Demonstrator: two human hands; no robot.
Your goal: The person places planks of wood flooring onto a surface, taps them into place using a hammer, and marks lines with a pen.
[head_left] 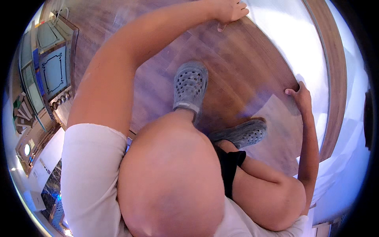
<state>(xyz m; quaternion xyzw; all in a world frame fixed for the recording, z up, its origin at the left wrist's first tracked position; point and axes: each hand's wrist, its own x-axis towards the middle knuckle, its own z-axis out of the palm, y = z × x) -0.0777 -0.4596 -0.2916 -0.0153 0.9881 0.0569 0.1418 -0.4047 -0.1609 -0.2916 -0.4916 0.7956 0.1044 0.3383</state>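
Observation:
My left hand (231,12) reaches far forward to the edge of a brown wood-look plank (262,45), beside a white sheet-like surface (292,35). Its thumb is on the brown side and its bent fingers lie over the edge toward the white. Farther right and nearer to me, my right hand (302,96) is at the same edge, thumb pointing left over the brown. Both hands appear closed around this edge; the undersides of the fingers are hidden. I squat between them, with a grey clog (190,85) and a second grey clog (246,133) on the floor.
Wood-look flooring (158,79) spreads around my feet, with a paler patch (272,118) by the right clog. Beyond the white surface runs another brown strip (334,79). At the left stand a cabinet with pale framed panels (54,73) and assorted items.

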